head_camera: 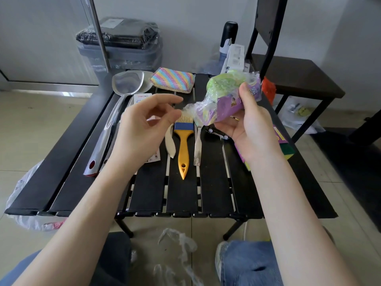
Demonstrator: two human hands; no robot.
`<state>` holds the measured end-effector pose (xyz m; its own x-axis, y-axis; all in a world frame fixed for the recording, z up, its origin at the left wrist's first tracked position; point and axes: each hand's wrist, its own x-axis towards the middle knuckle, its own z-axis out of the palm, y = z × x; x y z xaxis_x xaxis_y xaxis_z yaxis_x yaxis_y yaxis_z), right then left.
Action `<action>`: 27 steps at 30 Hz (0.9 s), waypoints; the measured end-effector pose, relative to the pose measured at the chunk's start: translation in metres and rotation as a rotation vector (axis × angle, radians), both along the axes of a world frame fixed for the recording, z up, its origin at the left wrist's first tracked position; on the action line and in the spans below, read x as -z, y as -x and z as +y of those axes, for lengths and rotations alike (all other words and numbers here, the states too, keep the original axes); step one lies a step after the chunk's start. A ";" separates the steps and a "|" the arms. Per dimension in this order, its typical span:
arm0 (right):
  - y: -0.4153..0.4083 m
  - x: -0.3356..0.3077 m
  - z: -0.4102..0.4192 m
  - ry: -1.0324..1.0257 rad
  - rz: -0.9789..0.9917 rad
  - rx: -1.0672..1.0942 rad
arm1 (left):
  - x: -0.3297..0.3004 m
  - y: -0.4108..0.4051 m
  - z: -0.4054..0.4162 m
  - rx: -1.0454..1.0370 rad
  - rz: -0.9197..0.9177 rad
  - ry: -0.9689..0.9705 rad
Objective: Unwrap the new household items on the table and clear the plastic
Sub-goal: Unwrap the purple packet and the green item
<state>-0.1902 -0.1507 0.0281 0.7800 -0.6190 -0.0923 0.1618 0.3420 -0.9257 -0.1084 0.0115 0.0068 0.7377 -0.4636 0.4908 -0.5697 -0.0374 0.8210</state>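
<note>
My right hand [250,124] grips a green scrubber pack [224,93] in crinkled clear and purple plastic, held above the black slatted table [183,193]. My left hand [144,124] hovers just left of the wrapper's loose end, fingers loosely curled and holding nothing. Below them on the table lie a yellow-handled brush [183,147], a white scraper [170,143] and a small metal tool [198,145]. A steel spatula [115,112] lies at the left, a rainbow-striped sponge [172,79] at the back.
Loose clear plastic [177,250] lies on the floor between my knees, a plastic bag [22,195] by the table's left edge. A packaged sponge [284,149] sits at the right edge. Behind stand a wrapped grey bin [121,48], a black bottle [228,36] and a dark chair [292,77].
</note>
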 end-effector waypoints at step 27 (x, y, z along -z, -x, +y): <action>-0.008 0.010 0.010 0.110 -0.242 0.223 | 0.003 0.008 -0.003 0.442 0.393 0.183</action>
<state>-0.1827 -0.1406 0.0176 0.6154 -0.7726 0.1562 0.4411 0.1733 -0.8806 -0.1169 0.0083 0.0035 0.6369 -0.7005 0.3219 -0.1526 0.2948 0.9433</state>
